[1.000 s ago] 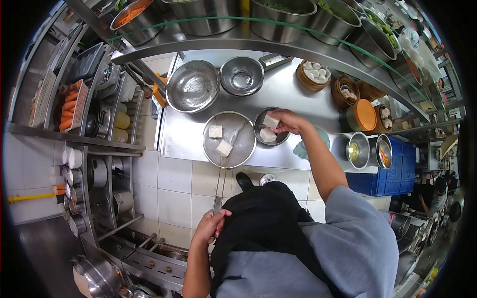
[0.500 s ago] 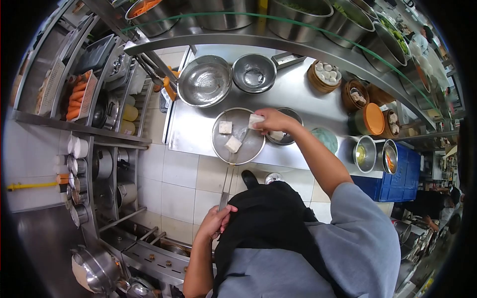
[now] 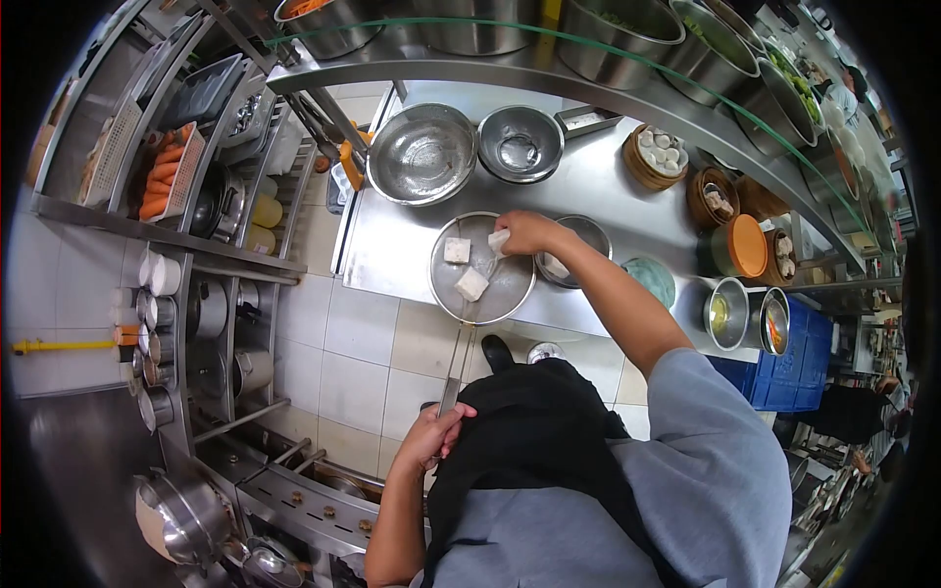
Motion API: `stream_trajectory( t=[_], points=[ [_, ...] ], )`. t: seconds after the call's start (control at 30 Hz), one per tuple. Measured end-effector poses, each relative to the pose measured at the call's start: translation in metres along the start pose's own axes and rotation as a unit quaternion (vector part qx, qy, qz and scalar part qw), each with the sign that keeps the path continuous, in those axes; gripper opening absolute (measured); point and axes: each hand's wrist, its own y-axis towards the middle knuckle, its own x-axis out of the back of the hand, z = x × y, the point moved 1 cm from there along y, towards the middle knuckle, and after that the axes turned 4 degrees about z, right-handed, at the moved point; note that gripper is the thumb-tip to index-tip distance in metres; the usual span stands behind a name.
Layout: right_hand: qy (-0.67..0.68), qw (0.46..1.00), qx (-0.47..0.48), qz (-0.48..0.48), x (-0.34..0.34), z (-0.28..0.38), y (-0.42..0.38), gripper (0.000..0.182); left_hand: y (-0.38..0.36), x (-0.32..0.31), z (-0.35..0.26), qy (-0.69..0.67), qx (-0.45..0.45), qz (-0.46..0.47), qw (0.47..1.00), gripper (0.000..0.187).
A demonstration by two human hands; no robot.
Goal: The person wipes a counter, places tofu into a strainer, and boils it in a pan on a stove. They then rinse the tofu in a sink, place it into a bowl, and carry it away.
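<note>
My left hand (image 3: 436, 434) is wrapped round the long metal handle of a round mesh strainer (image 3: 502, 294), low in front of my body. At the strainer's right side, my right hand (image 3: 527, 235) pinches a white block (image 3: 498, 242) over the mesh. Two more white blocks lie in the strainer, one at the upper left (image 3: 457, 250) and one lower down (image 3: 471, 284). Just right of the strainer, a round metal bowl (image 3: 594, 233) with something pale in it is partly covered by my right wrist.
Two large metal bowls (image 3: 421, 155) (image 3: 520, 144) stand behind the strainer on the steel table (image 3: 382, 253). Bamboo steamers (image 3: 657, 158) and an orange lid (image 3: 747, 245) are at the right. A steel shelf (image 3: 549, 67) with metal pots crosses above. Blue crates (image 3: 799, 358) stand far right.
My right hand and its white block have come slightly lower and closer to the two blocks in the strainer. The whole view has shifted a little, with the scene sliding right.
</note>
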Motion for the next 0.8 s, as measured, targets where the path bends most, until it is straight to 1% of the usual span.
stream_trajectory(
  t=[0.1,0.23,0.33,0.4,0.5,0.73,0.8],
  points=[
    [0.008,1.0,-0.017,0.004,0.003,0.005,-0.003,0.041,0.0,-0.001,-0.001,-0.002,0.0,-0.002,1.0,0.029],
    [-0.004,0.999,-0.046,0.01,-0.006,-0.008,0.01,0.042,0.001,0.0,0.0,-0.005,-0.003,-0.003,1.0,0.028],
    [-0.015,0.998,-0.057,-0.005,-0.014,-0.01,0.011,0.043,0.003,0.0,0.001,-0.007,-0.002,-0.002,1.0,0.028],
    [-0.024,0.996,-0.07,-0.043,-0.014,-0.002,0.009,0.045,0.004,0.0,0.002,-0.004,-0.002,-0.002,1.0,0.028],
    [-0.015,0.995,-0.093,-0.046,-0.009,0.009,0.008,0.045,0.005,0.0,0.001,0.002,-0.005,0.0,1.0,0.028],
    [-0.05,0.994,-0.1,-0.016,-0.011,0.006,0.006,0.043,0.005,0.0,0.0,0.005,-0.003,0.001,1.0,0.029],
    [-0.054,0.994,-0.076,-0.055,-0.017,0.003,0.007,0.041,0.005,0.0,0.0,0.004,-0.002,0.0,1.0,0.029]
  ],
)
